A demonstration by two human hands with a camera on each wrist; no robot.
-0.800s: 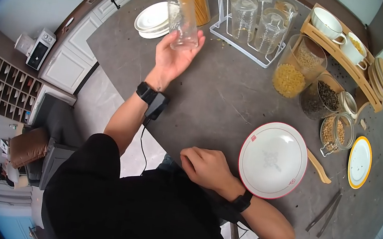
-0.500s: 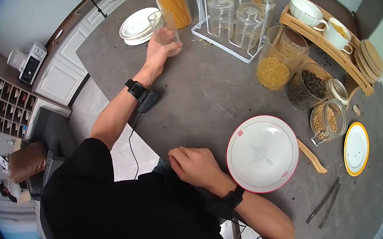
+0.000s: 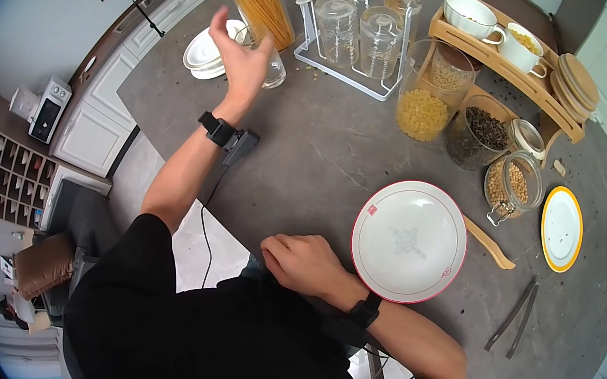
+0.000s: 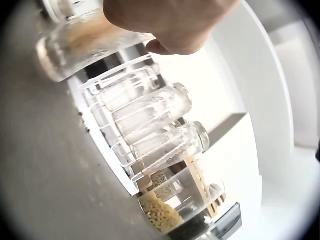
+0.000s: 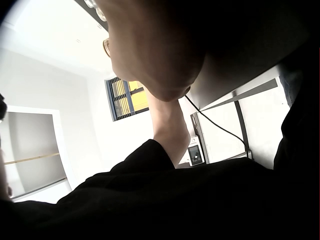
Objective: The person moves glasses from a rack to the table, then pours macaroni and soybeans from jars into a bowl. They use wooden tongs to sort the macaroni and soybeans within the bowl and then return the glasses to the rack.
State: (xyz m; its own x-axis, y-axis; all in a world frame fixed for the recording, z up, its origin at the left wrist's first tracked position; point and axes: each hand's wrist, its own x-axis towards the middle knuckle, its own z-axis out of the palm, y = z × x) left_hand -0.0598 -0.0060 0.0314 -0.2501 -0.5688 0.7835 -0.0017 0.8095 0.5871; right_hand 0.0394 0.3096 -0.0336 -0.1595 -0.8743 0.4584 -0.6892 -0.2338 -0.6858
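The left hand (image 3: 245, 65) is raised with thumb and fingers spread apart, just beside a clear glass (image 3: 275, 77) standing on the table. Part of the glass is hidden behind the hand. In the left wrist view, that hand (image 4: 172, 22) is above the glass (image 4: 67, 52). Stacked white saucers (image 3: 200, 53) lie left of the glass, and a tall jar of spaghetti (image 3: 259, 0) rises behind it. The right hand (image 3: 303, 264) rests at the table's near edge, fingers loosely curled and holding nothing, left of a red-rimmed white plate (image 3: 410, 242).
A white rack (image 3: 349, 79) holds several upturned glasses. To its right are a pasta container (image 3: 422, 113), a jar of dark bits (image 3: 475, 139), a clip-top jar (image 3: 511, 188) and a wooden shelf (image 3: 506, 51) with cups. Tongs (image 3: 515, 317) and a yellow-rimmed plate (image 3: 562, 230) lie at right.
The left hand has carried the glass from above the table to a spot by the saucers and let it go, its fingers now spread. The right hand stays at the table edge; the head view has shifted.
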